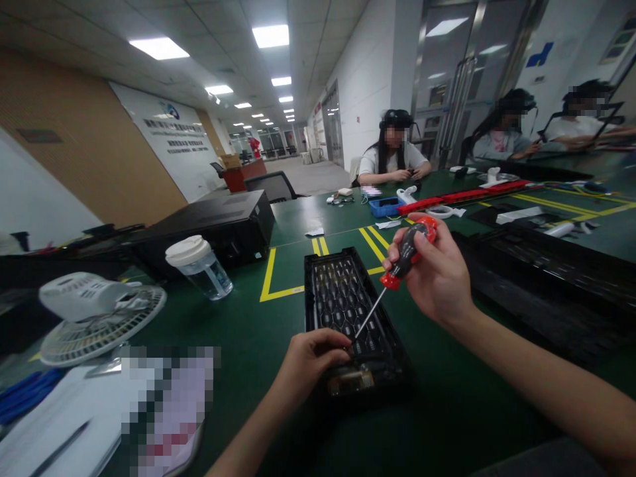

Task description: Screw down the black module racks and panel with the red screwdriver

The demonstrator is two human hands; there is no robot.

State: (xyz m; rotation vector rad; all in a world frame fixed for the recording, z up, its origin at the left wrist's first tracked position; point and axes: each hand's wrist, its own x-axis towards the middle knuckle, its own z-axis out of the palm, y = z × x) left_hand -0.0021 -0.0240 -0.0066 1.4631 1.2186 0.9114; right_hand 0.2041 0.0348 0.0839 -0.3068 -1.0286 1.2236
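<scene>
My right hand is closed round the red and black handle of a screwdriver. Its thin shaft slants down to the left, and the tip meets a long black tray-like part lying on the green table. My left hand rests on the near end of that part with its fingers curled right beside the tip. Whether those fingers hold anything small is hidden. A small amber-coloured piece shows at the part's near end.
A lidded clear cup and a black box stand to the left, with a small white fan and papers at near left. More black trays lie to the right. Three people sit at the far side by a blue bin.
</scene>
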